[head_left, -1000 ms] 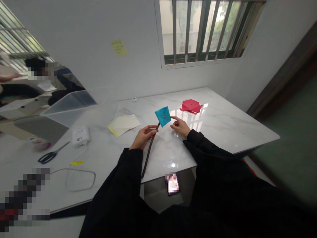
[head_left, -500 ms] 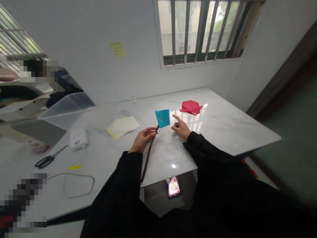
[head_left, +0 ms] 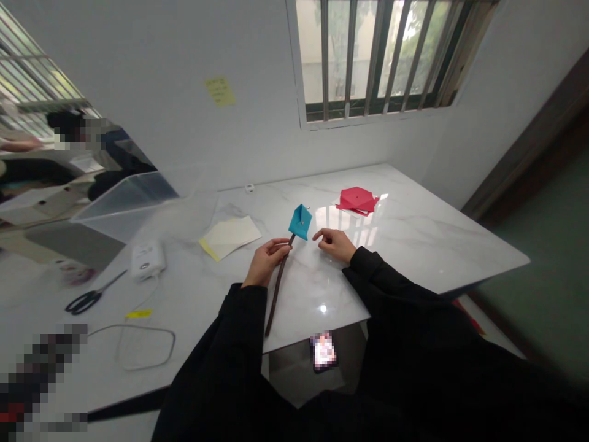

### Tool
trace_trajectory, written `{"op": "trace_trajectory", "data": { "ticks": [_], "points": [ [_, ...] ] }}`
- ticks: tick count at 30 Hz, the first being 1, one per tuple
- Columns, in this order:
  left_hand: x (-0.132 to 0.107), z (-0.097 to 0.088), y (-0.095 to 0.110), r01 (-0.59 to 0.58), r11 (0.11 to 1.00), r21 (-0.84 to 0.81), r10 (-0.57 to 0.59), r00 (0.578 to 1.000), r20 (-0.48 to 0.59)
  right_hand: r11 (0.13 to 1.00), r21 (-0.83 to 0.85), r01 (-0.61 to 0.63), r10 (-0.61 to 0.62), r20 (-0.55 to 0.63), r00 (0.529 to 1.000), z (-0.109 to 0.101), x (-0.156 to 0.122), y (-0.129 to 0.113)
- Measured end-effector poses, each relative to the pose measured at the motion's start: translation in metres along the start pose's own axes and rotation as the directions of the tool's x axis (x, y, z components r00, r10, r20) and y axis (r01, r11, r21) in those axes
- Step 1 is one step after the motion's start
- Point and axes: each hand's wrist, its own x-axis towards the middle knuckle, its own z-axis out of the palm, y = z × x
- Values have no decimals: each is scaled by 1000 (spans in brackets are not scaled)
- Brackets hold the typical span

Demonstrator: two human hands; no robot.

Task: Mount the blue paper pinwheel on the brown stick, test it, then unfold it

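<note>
My left hand (head_left: 265,261) is shut around a dark brown stick (head_left: 278,287), which runs from the table up through my fingers. A folded blue paper piece (head_left: 300,222) is fixed at the stick's top end, just above my left hand. It stands turned and looks narrow from here. My right hand (head_left: 335,244) rests near the table with loosely curled fingers, holding nothing. Its fingertips are close to the blue paper but apart from it. A folded red paper piece (head_left: 358,200) lies farther back on the white marble table (head_left: 414,236).
Cream paper sheets (head_left: 229,237) lie left of my hands. Further left are a white device (head_left: 147,260), black-handled scissors (head_left: 84,301), a wire loop (head_left: 138,347) and a clear plastic box (head_left: 126,205). A phone (head_left: 324,352) lies below the table's front edge.
The blue paper has turned on the stick and now looks narrower. My right hand's pointing finger has curled and drawn back slightly. My left hand still holds the stick.
</note>
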Motion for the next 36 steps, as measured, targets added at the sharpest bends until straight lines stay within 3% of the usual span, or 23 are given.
{"op": "trace_trajectory", "data": {
  "ticks": [5, 16, 28, 36],
  "points": [
    [-1, 0, 2, -12, 1000, 26, 12, 1000, -2, 998, 47, -41, 44, -77, 996, 1, 0, 2],
    [0, 0, -1, -12, 1000, 22, 12, 1000, 6, 999, 40, -21, 23, -55, 998, 1, 1, 3],
    [-2, -1, 3, -24, 998, 63, 19, 998, 68, 989, 60, -139, 150, -283, 947, -2, 3, 3],
    [-6, 1, 8, -23, 996, 86, 10, 988, 153, 985, -158, -64, 23, -251, 968, -11, 6, 1]
  ]
}}
